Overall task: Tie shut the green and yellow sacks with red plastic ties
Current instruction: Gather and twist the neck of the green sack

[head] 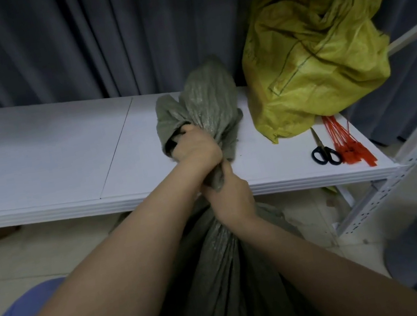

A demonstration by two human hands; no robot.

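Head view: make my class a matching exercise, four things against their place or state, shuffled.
1 green sack
2 yellow sack
3 scissors
4 red ties

A bundled at the right end of the bench
B neck gripped by left hand and right hand
C black-handled, lying flat
D sitting on the bench, before the curtain

Pairs: 1-B, 2-D, 3-C, 4-A.

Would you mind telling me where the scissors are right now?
In the head view, the scissors lie on the white table near its right end, just left of the red plastic ties and in front of the yellow sack.
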